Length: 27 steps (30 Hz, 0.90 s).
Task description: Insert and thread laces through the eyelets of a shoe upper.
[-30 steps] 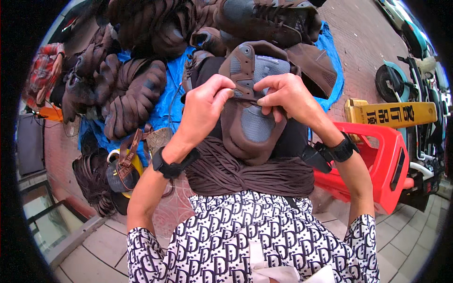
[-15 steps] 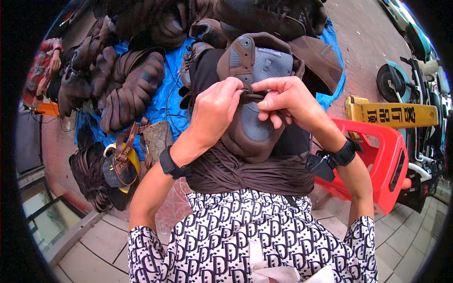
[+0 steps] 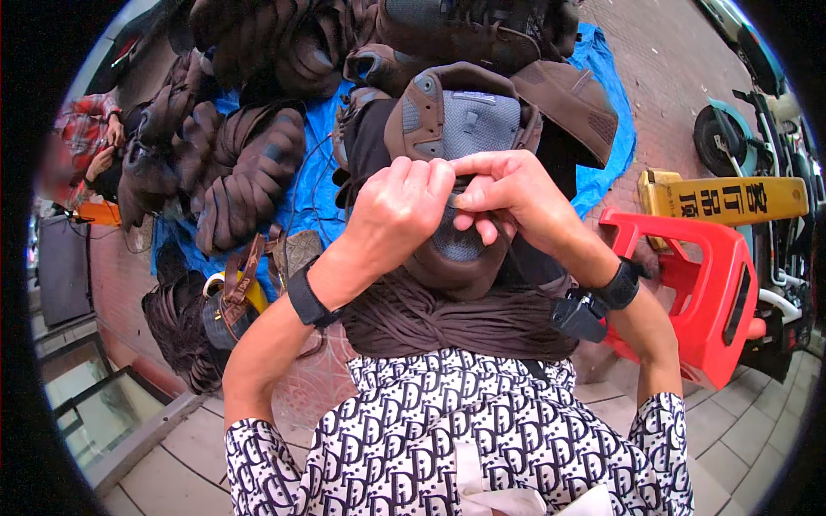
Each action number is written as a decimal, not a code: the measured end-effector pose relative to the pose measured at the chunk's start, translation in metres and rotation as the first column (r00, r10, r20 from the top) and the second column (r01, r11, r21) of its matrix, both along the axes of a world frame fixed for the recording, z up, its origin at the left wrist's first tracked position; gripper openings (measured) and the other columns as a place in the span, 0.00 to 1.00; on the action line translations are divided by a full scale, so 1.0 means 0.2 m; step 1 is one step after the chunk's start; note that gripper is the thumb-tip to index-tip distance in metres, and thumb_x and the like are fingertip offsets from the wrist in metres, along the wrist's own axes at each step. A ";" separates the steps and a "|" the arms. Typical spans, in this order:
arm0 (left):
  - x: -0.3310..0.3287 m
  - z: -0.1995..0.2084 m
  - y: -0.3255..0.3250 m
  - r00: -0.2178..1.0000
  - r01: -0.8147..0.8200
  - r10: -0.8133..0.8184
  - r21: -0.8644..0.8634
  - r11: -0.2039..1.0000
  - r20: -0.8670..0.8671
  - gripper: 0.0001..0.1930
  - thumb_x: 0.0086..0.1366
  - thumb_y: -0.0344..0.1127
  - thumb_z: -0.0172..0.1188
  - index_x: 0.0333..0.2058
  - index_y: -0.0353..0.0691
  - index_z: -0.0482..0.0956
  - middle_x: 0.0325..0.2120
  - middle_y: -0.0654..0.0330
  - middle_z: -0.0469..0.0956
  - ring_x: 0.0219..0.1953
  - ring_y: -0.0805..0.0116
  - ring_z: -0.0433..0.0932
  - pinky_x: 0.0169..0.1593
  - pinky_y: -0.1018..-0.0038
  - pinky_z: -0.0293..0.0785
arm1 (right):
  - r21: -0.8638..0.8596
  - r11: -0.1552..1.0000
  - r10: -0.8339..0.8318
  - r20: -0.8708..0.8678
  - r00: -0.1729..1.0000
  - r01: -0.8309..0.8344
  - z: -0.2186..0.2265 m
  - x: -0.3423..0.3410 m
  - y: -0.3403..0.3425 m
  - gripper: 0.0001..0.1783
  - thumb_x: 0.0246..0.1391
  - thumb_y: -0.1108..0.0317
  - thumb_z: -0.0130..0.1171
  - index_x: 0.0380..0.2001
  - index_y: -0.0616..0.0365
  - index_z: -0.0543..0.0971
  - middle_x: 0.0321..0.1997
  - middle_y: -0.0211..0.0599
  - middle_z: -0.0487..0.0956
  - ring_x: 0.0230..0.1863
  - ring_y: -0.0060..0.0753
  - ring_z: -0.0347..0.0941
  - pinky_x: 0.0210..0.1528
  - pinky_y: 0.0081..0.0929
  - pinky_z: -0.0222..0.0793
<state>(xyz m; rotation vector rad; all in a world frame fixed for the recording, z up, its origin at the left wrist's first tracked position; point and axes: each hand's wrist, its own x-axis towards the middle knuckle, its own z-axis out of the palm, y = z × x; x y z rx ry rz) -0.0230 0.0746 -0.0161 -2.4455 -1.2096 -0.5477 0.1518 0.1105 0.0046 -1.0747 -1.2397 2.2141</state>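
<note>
Before me is a brown shoe upper (image 3: 478, 120) with grey mesh on its tongue and toe, its toe toward my lap. My left hand (image 3: 403, 205) is closed over the lacing area, fingertips pinched together. My right hand (image 3: 516, 191) touches it there, its index finger stretched to the left fingertips and its thumb and other fingers bent in. A dark brown shoelace is between the fingers, mostly hidden by them. Across my lap lies a thick bundle of brown shoelaces (image 3: 447, 320). Black bands circle both wrists, a small black device (image 3: 579, 316) beside the right one.
Stacks of brown shoe uppers (image 3: 249, 172) lie on a blue tarp (image 3: 310, 202). A red plastic stool (image 3: 718, 297) and a yellow board (image 3: 731, 198) stand at right. At far left another person's hand (image 3: 114, 131) shows below a plaid sleeve. More dark laces (image 3: 185, 331) hang at left.
My left hand has turned and closed in over the lacing area, nearer the right hand, covering the lace seen there before. The view has shifted slightly.
</note>
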 end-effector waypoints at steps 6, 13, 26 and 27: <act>0.01 0.04 0.02 0.987 -0.042 0.023 -0.120 0.992 -0.159 0.12 0.46 0.30 0.52 0.31 0.34 0.70 0.18 0.62 0.66 0.22 0.70 0.70 0.24 0.76 0.68 | 0.186 0.981 0.036 0.125 0.991 -0.059 -0.04 0.05 -0.05 0.19 0.42 0.72 0.57 0.41 0.64 0.73 0.20 0.32 0.77 0.14 0.15 0.70 0.11 0.11 0.56; 0.03 0.17 0.18 0.994 -0.112 0.072 -0.659 0.744 -0.087 0.05 0.50 0.28 0.48 0.27 0.34 0.68 0.17 0.42 0.72 0.24 0.43 0.73 0.28 0.55 0.69 | 0.312 0.948 -0.129 0.192 0.973 0.064 -0.13 0.29 -0.09 0.04 0.41 0.72 0.59 0.23 0.61 0.78 0.18 0.29 0.76 0.17 0.16 0.71 0.14 0.11 0.58; 0.11 0.22 0.28 0.907 -0.397 0.262 -0.876 0.274 -0.329 0.10 0.49 0.31 0.50 0.20 0.28 0.75 0.14 0.48 0.75 0.16 0.56 0.77 0.27 0.67 0.75 | 0.134 0.983 -0.111 -0.112 0.987 0.126 -0.42 0.34 -0.26 0.13 0.41 0.83 0.55 0.34 0.67 0.76 0.30 0.34 0.78 0.32 0.21 0.73 0.35 0.16 0.70; 0.10 0.22 0.27 0.928 -0.348 0.073 -0.780 0.520 -0.366 0.10 0.48 0.30 0.49 0.19 0.29 0.76 0.14 0.49 0.75 0.17 0.57 0.77 0.27 0.67 0.75 | 0.164 0.979 -0.110 -0.087 0.990 0.123 -0.42 0.33 -0.27 0.11 0.41 0.81 0.56 0.33 0.66 0.77 0.29 0.34 0.78 0.30 0.19 0.73 0.31 0.15 0.69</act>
